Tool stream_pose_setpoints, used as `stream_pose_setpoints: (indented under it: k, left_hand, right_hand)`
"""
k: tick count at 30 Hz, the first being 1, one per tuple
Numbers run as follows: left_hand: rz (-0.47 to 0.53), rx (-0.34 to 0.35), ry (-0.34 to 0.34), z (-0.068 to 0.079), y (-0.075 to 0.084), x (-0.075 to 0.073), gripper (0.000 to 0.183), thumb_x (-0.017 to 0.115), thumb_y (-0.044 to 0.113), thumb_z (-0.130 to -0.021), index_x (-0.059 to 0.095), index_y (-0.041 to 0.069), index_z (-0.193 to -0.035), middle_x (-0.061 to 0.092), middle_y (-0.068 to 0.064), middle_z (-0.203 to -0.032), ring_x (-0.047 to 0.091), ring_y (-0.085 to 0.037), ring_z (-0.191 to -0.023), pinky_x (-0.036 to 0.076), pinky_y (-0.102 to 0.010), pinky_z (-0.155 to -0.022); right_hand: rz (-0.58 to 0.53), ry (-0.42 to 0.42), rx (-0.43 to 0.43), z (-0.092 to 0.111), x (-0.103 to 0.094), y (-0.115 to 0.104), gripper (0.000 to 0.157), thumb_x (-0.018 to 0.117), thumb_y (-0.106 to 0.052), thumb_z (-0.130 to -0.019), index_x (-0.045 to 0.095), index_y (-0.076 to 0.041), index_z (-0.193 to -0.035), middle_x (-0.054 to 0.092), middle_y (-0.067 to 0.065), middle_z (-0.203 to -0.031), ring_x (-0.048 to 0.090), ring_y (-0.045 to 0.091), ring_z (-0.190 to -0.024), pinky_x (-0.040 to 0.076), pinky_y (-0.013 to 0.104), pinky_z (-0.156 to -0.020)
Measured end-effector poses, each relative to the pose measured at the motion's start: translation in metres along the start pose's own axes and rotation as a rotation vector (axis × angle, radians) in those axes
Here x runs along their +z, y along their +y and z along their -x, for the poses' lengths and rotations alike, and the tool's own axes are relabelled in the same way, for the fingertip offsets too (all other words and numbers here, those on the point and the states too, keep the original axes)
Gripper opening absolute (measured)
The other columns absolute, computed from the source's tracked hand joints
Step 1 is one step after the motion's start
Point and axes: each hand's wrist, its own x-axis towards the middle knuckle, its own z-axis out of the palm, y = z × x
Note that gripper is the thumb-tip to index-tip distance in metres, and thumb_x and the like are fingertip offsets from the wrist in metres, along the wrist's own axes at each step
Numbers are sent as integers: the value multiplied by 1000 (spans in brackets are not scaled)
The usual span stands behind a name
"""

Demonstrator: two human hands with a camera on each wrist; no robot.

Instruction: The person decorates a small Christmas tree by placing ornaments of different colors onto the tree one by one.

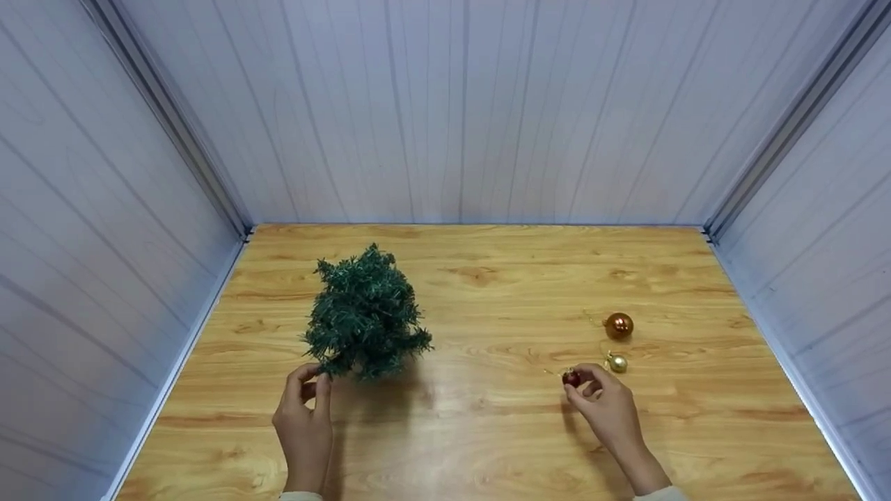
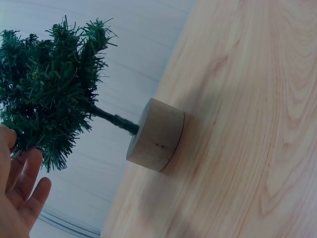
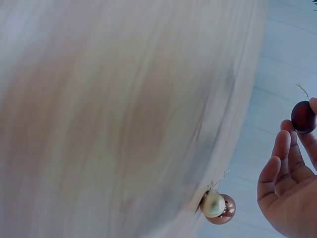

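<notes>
A small artificial Christmas tree (image 1: 365, 313) stands on the left of the table; the left wrist view shows its round wooden base (image 2: 157, 135) and thin trunk. My left hand (image 1: 304, 410) pinches a branch tip at the tree's lower left, thumb and fingers among the needles. On the right, my right hand (image 1: 609, 407) holds a dark red Christmas ball (image 1: 571, 378) between thumb and fingertips, above the table. From the ball a gold hanging thread (image 3: 301, 89) sticks out. Beyond that hand lie a small gold ball (image 1: 618, 363) and a larger copper-coloured ball (image 1: 619, 325).
The wood-grain table (image 1: 480, 292) is bordered by pale panel walls at the back (image 1: 445, 111), left and right. Both loose balls have thin gold threads and lie close together on the right side.
</notes>
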Motion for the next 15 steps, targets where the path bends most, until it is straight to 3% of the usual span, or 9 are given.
stream_pose_setpoints:
  k: [7, 15]
  left_hand:
    - [-14, 63, -46, -6, -7, -5, 16, 64, 12, -96, 64, 8, -111, 71, -3, -92, 67, -16, -77, 52, -21, -66]
    - [5, 66, -120, -15, -11, -10, 15, 64, 12, -96, 65, 9, -110, 70, -4, -93, 67, -17, -78, 55, -34, -68]
  right_hand:
    - [-5, 26, 20, 23, 7, -13, 22, 78, -12, -83, 70, -14, -103, 68, -1, -87, 58, 7, -71, 46, 21, -63]
    - [-18, 68, 45, 49, 16, -27, 21, 78, -12, -84, 71, -14, -104, 69, 0, -88, 59, 8, -71, 46, 21, -65]
